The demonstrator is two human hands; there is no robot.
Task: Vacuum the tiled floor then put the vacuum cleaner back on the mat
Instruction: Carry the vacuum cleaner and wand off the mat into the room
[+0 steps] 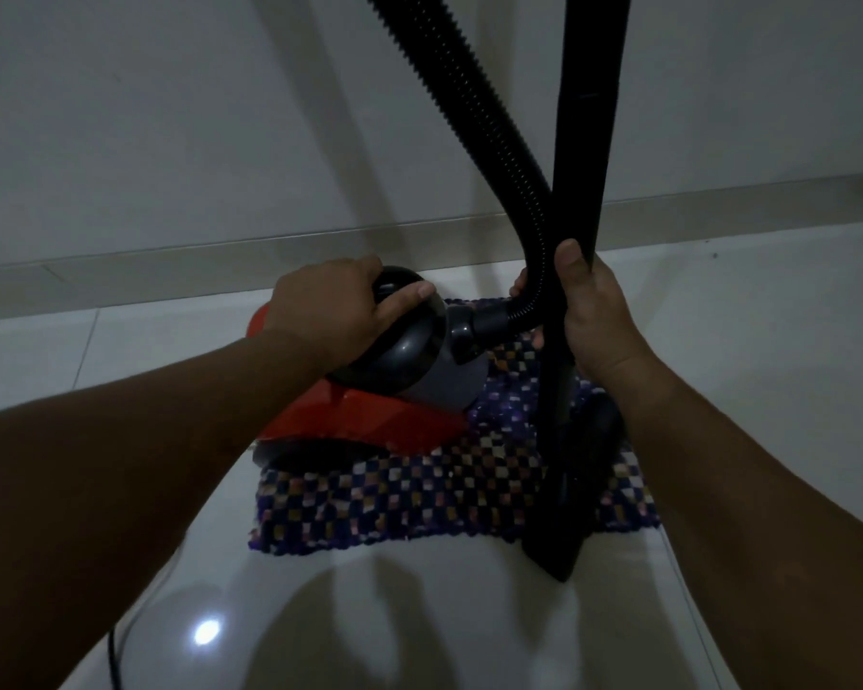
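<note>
The small woven checkered mat (419, 495) has purple, white and tan squares, the plastic vacuum cleaner (369, 415) is red and grey, and its ribbed hose (469, 117) is black.

The hose (474, 141) and wand (589, 117) run off the top edge; vacuum cleaner's (369, 415) rear (red part) hides behind the left forearm.

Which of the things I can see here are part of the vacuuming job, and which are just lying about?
Part of the job:
vacuum cleaner
hose
tube
mat
tiled floor
left hand on the vacuum cleaner's handle
right hand around the tube

Just there:
wall
cord at the bottom edge
</note>
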